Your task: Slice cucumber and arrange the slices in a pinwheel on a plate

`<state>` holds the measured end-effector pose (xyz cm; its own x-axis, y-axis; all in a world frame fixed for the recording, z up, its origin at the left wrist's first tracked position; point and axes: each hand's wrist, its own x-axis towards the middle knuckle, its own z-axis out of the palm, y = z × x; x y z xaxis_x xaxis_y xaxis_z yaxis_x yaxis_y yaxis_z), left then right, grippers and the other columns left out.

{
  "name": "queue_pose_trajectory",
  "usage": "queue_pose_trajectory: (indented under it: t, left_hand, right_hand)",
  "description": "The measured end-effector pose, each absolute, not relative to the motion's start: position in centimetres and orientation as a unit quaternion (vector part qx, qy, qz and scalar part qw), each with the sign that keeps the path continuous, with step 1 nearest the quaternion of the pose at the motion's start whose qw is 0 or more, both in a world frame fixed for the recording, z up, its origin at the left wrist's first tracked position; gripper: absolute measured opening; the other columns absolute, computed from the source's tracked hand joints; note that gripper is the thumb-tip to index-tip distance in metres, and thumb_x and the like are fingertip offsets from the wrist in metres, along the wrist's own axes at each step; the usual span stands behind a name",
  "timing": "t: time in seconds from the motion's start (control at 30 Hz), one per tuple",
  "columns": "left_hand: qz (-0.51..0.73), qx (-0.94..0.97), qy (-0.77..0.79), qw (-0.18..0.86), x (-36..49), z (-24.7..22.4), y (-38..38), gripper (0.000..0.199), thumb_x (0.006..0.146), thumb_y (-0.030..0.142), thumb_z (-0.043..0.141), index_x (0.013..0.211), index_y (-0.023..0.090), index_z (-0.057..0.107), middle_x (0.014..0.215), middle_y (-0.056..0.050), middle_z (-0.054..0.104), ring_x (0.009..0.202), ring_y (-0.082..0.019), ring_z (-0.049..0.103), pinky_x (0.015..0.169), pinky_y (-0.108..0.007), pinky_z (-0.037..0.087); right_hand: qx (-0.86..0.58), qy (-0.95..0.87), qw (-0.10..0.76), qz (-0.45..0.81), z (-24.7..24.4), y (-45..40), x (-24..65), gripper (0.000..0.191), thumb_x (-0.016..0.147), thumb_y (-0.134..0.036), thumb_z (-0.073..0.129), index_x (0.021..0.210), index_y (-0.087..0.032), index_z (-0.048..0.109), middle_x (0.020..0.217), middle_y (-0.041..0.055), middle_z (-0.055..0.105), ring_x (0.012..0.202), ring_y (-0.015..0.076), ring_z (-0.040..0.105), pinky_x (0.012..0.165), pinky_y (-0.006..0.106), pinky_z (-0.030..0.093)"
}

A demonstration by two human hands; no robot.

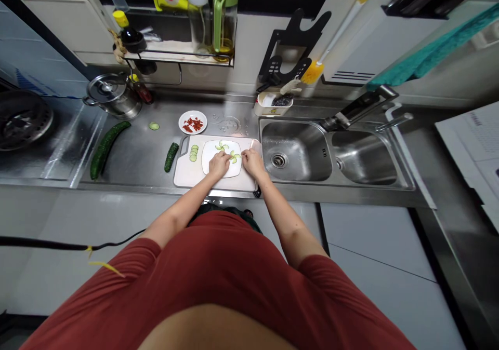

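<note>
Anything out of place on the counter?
Yes, one thing: a pale green cucumber slice lies alone on the bare stainless steel counter, away from the white plastic cutting board where the other slices are. It looks stray, perhaps dropped.
</note>
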<state>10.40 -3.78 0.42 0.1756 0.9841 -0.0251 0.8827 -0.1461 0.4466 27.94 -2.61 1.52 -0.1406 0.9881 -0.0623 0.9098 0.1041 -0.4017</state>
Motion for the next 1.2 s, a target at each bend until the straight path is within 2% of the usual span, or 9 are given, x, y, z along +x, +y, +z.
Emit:
queue_pose_trajectory:
  t: [0.33, 0.67, 0.83, 1.0, 1.2]
  left_hand:
    - [0.147, 0.732, 0.636, 0.195, 10.1, 1.1, -5.0, 0.032, 0.090, 0.020, 0.045, 0.110, 0.027, 0.070, 0.112, -0.006, 0.061, 0.104, -0.020, 0.055, 0.082, -0.030, 0.046]
    - [0.174, 0.710, 0.650, 0.210, 8.9, 1.4, -6.5, 0.031, 0.091, 0.020, 0.045, 0.111, 0.026, 0.069, 0.111, -0.005, 0.062, 0.106, -0.018, 0.055, 0.085, -0.027, 0.046]
    - [0.206, 0.703, 0.647, 0.213, 8.5, 1.4, -7.4, 0.030, 0.091, 0.022, 0.045, 0.111, 0.024, 0.068, 0.110, -0.004, 0.063, 0.101, -0.017, 0.057, 0.081, -0.026, 0.045]
    - [0.248, 0.664, 0.678, 0.196, 6.8, 1.4, -7.9, 0.031, 0.092, 0.024, 0.044, 0.113, 0.023, 0.066, 0.108, -0.005, 0.064, 0.088, -0.016, 0.059, 0.077, -0.026, 0.045]
    - [0.267, 0.593, 0.743, 0.159, 3.3, 1.6, -7.8, 0.030, 0.091, 0.024, 0.045, 0.111, 0.023, 0.066, 0.105, -0.005, 0.065, 0.089, -0.018, 0.060, 0.081, -0.028, 0.044]
  right_hand:
    - [-0.663, -0.728, 0.060, 0.168, 2.3, -2.8, 27.1, 0.027, 0.093, -0.027, 0.043, 0.112, -0.020, 0.062, 0.113, 0.0105, 0.057, 0.106, 0.0244, 0.051, 0.082, 0.031, 0.043]
    - [-0.667, -0.728, 0.052, 0.153, 2.3, -2.6, 26.8, 0.026, 0.092, -0.024, 0.043, 0.110, -0.020, 0.063, 0.111, 0.0107, 0.058, 0.104, 0.0239, 0.052, 0.082, 0.031, 0.043]
    - [-0.671, -0.723, 0.050, 0.158, 2.3, -2.6, 26.8, 0.027, 0.093, -0.023, 0.042, 0.110, -0.020, 0.063, 0.111, 0.0109, 0.058, 0.104, 0.0236, 0.052, 0.080, 0.031, 0.042]
    - [-0.670, -0.721, 0.093, 0.154, 2.4, -3.0, 26.9, 0.028, 0.093, -0.026, 0.040, 0.107, -0.020, 0.064, 0.108, 0.0105, 0.059, 0.101, 0.0236, 0.052, 0.080, 0.031, 0.042]
    - [-0.657, -0.712, 0.176, 0.175, 2.4, -5.2, 26.9, 0.031, 0.093, -0.030, 0.038, 0.103, -0.018, 0.065, 0.100, 0.0094, 0.059, 0.097, 0.0216, 0.053, 0.082, 0.030, 0.041]
